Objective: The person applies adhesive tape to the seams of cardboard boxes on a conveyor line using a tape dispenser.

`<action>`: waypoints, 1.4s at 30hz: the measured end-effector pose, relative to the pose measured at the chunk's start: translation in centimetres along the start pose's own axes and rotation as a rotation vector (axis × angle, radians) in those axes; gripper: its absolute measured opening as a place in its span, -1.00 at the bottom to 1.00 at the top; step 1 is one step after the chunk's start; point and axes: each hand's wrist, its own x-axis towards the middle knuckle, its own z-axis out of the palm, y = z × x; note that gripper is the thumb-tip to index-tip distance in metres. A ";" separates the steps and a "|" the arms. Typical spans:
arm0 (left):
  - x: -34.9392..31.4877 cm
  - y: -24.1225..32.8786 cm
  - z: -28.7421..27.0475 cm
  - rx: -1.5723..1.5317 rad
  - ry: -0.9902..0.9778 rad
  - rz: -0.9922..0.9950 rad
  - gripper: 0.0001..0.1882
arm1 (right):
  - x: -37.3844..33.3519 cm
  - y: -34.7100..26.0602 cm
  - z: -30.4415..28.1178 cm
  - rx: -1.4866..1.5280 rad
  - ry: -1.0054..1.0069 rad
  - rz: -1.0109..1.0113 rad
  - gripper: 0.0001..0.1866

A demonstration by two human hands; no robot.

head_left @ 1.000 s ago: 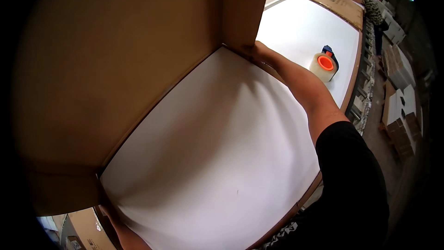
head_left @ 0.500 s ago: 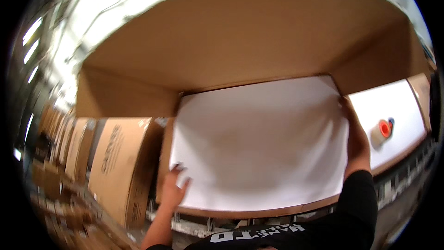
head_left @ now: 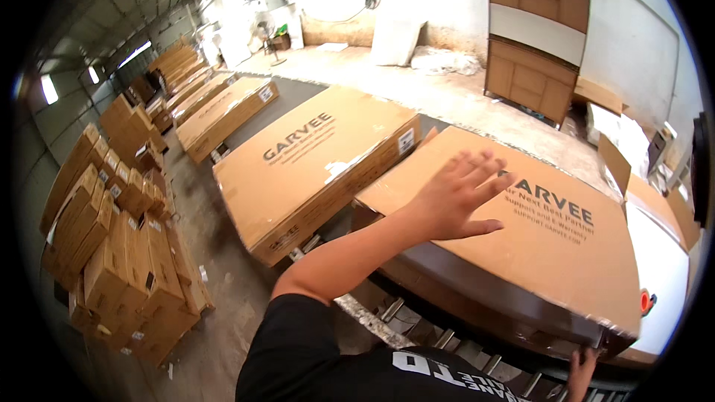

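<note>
A large brown carton lid [head_left: 477, 201], printed on top, sits over a box in front of me. My left hand [head_left: 465, 197] is spread over the middle of the lid, palm down; whether it touches is hard to see. At the lid's near right corner is my right hand [head_left: 583, 372], fingertips closed on its lower edge, partly cut off by the corner. Dark shadow falls along the near side of the box.
Another closed carton [head_left: 316, 160] lies to the left on the roller line [head_left: 391, 309], with several more beyond. At the right, a tape roll [head_left: 647, 301] rests on a white sheet [head_left: 655, 260]. Stacked cartons [head_left: 134, 268] stand on the floor at left.
The raised lid has come down over the white sheet inside the box. My left hand moved up onto the lid area, and my right hand moved down to its near right corner.
</note>
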 end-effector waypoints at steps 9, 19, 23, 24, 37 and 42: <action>-17.6 5.0 14.7 -0.204 -0.734 -0.051 0.32 | -8.3 -9.0 -0.9 0.302 0.448 0.013 -0.66; -17.7 5.5 19.9 0.045 -0.488 0.140 0.25 | 2.7 -1.6 -0.6 -0.060 0.462 -0.295 -0.62; -16.1 4.3 21.6 -0.368 -0.561 0.150 0.13 | 5.3 2.1 -0.8 0.073 0.623 -0.108 -0.56; -15.6 4.3 21.3 -0.435 -0.706 0.083 0.11 | 5.3 3.3 0.0 0.093 0.650 -0.036 -0.58; -15.9 4.5 17.0 -0.131 -0.760 0.147 0.21 | 5.3 18.6 -12.6 0.025 0.810 0.432 -0.29; -11.9 8.7 19.2 -0.188 -0.835 0.141 0.23 | 14.6 18.2 -13.3 0.516 0.453 0.843 0.06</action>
